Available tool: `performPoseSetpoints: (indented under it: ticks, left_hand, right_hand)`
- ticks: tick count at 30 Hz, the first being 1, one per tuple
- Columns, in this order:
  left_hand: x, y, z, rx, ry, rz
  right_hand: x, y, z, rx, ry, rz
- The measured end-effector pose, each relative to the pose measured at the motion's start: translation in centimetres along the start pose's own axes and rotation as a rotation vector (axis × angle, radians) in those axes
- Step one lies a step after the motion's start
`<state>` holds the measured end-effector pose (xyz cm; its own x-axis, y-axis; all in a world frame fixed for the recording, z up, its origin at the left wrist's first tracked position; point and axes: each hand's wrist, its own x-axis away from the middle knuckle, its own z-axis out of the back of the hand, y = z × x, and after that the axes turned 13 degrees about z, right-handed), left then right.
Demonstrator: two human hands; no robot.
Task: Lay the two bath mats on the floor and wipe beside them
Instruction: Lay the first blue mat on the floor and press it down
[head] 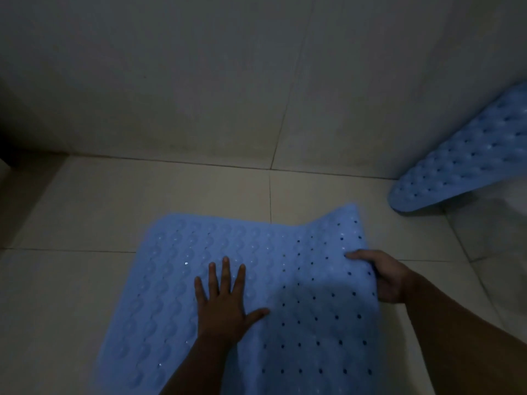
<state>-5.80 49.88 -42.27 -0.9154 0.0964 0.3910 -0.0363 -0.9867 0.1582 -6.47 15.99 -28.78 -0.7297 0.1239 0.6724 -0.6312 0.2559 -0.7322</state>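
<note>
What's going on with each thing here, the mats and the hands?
Near bath mat: on the floor, left part flat, right edge lifted.
Far bath mat: at the right, one end raised off the floor.
Left hand: open, flat on the near mat.
Right hand: gripping the near mat's right edge.

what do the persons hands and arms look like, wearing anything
Both are bare: the left hand and right hand show no gloves, rings or watch, and both forearms are uncovered with no sleeves in view. The light is dim, so fine marks cannot be told.
</note>
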Motion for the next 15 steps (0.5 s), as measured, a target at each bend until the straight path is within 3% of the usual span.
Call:
performPoseSetpoints:
  ticks: [6,15]
  left_hand:
    - [-0.4,1.3,1.1,-0.029,-0.071,0.083]
    - [-0.8,1.3,1.8,-0.051,-0.132,0.106]
  right_hand:
    - [0.2,-1.6,1.0,0.035,0.129,0.094]
    - [1.8,-2.5,-0.6,-0.333,-0.094,0.064]
